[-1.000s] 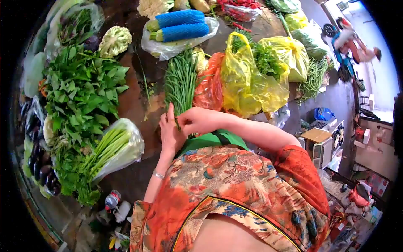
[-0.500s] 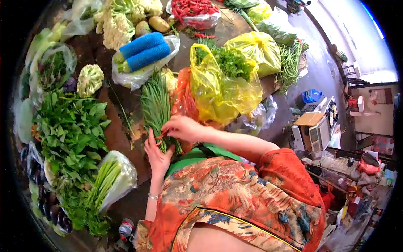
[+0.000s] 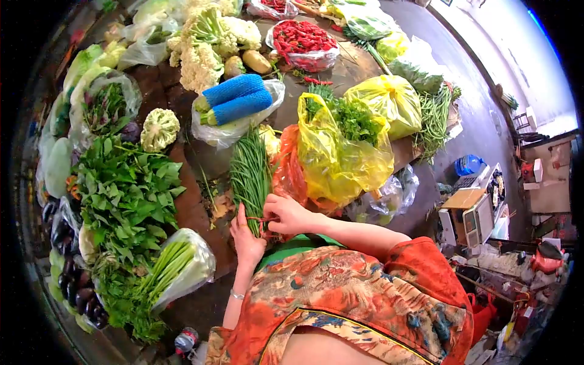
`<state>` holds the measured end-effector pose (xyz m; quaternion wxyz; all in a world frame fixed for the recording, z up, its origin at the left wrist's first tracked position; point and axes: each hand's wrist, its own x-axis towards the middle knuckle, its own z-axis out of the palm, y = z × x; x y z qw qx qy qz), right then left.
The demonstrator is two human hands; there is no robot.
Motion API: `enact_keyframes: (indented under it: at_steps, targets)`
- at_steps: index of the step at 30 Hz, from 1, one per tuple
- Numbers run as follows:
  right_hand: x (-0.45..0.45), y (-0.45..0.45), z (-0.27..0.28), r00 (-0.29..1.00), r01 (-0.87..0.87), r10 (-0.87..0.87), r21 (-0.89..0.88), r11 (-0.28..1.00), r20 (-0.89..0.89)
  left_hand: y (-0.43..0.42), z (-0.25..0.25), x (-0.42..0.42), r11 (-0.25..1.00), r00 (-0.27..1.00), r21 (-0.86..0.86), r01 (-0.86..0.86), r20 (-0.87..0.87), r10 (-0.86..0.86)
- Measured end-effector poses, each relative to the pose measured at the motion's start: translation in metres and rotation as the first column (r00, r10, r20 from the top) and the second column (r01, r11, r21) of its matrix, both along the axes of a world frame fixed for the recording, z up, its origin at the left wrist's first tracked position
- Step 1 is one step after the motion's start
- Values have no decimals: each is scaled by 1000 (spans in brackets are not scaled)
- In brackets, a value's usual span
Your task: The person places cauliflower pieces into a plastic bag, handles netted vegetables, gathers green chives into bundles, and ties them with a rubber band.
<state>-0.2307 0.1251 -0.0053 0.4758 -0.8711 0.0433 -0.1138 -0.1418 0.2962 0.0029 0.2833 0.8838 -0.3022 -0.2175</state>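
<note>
A bunch of long green chives (image 3: 250,173) lies on the table in front of my body, its lower stems toward me. My left hand (image 3: 247,244) is closed around the stem end from the left side. A thin red tie (image 3: 261,220) crosses the stems, and my right hand (image 3: 287,214) pinches it at the right edge of the bunch. The far ends of the tie are hidden by my fingers. Just right of the chives sits an orange-red plastic bag (image 3: 288,164), close to my right hand.
A yellow bag with leafy greens (image 3: 340,164) stands right of the chives. Blue-netted vegetables (image 3: 237,100) lie beyond them. Leafy greens (image 3: 125,188) and bagged green stalks (image 3: 176,261) spread along the left. Red chillies (image 3: 304,42) and cauliflower (image 3: 201,64) sit farther back.
The whole view has shifted, so the table's contents appear lower and farther right. My right hand has drawn the red tie to the right side of the bunch. My left hand keeps its hold.
</note>
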Motion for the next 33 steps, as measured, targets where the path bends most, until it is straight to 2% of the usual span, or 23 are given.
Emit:
enact_keyframes:
  at_steps: [1,3,4,5,8,9,11,13,14,15,16,17,18,19,20,23,25,27,29,31,33]
  targets:
    - [-1,-4,-4,1000,-21,22,149,989,-6,0,0,0,1000,1000,-1,-3,0,3]
    - [-5,-12,-5,998,-34,46,300,953,-36,1,3,0,1000,1000,-28,-12,-9,12]
    - [-9,-14,-3,983,-48,116,417,908,-140,2,3,2,1000,999,-21,-16,-35,16]
    - [-13,-16,0,952,-46,197,528,848,-233,2,2,3,1000,999,-18,-19,-36,18]
    - [-20,-16,-16,951,83,182,776,626,-249,3,1,2,999,1000,-52,-12,-20,11]
    - [-21,-15,-21,966,89,170,866,492,-196,3,2,3,999,1000,-52,-18,-18,17]
    - [-23,-10,-39,980,26,162,884,466,-114,1,6,2,1000,999,-26,-16,-36,15]
    - [-29,-16,-7,954,111,231,939,326,-193,9,-12,7,999,1000,-49,-18,-19,17]
    - [-29,-14,-28,966,63,219,943,326,-140,11,-20,11,994,1000,-109,18,0,-18]
    - [-28,-22,-12,939,76,295,945,319,-176,13,-19,14,986,999,-160,46,17,-44]
    - [-30,-25,-25,952,68,271,959,274,-145,13,-19,17,985,999,-167,34,-19,-38]
    - [-31,-24,3,966,116,225,990,79,-131,13,-16,17,986,997,-165,20,-65,-31]
    - [-36,-31,-17,976,53,214,999,-13,-49,16,-15,17,985,994,-171,-9,-110,-10]
    - [-38,-37,-9,975,100,185,989,110,-120,16,-16,20,981,989,-190,-34,-146,6]
    - [-41,-44,-7,942,206,201,937,281,-268,17,-16,22,978,984,-200,-54,-179,18]
    - [-43,-48,-10,917,287,127,846,449,-378,16,13,26,937,878,-290,-197,-478,37]
    - [-39,-41,1,896,335,115,822,461,-430,23,5,35,923,851,-301,-238,-523,49]
    - [-29,-31,0,842,375,91,698,611,-532,26,5,40,925,866,-297,-235,-497,60]
    - [-21,-22,-20,860,373,37,677,635,-508,26,12,45,832,650,-336,-441,-759,39]
    - [-12,-19,-17,844,304,-91,330,894,-529,38,-12,55,762,569,-343,-550,-821,41]
    - [-12,-16,-2,851,293,-90,324,899,-518,40,-16,52,817,751,-334,-469,-638,171]
